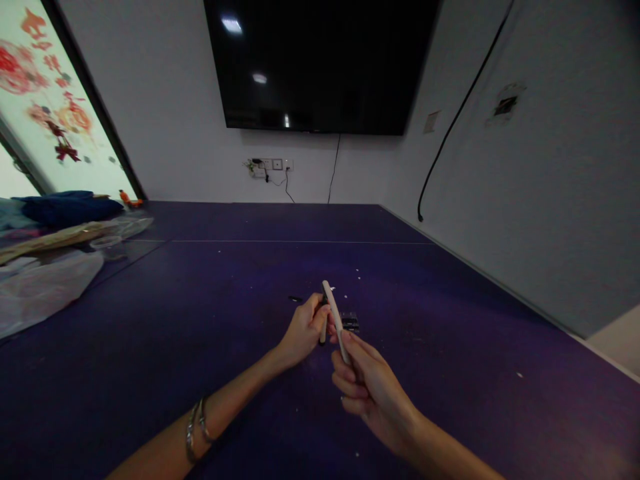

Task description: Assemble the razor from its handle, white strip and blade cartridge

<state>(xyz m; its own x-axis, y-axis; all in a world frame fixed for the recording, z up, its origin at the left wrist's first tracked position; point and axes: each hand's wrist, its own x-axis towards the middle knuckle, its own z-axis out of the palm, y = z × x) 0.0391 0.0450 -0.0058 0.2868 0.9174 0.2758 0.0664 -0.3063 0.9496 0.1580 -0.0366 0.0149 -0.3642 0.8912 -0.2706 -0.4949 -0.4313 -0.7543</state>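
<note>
My right hand (367, 383) is closed on a long, thin, pale piece (333, 307), gripping its lower end between thumb and fingers. The piece tilts up and to the left, and its exact kind is unclear. My left hand (305, 327) is closed just beside it, its fingers pinching a narrow dark-and-pale stick-like thing (323, 330) that I cannot identify. Fingers partly hide both pieces, and whether they touch each other cannot be told. Behind my right hand lies a small black rectangular object (350, 322). A short black item (295, 299) rests beyond my left hand.
Small white scraps (357, 270) dot the purple tabletop (225, 347). Plastic bags (50, 290) and dark blue cloth (75, 208) are piled at the left. A television (325, 67) hangs on the far wall; a black cable (460, 107) dangles at the right.
</note>
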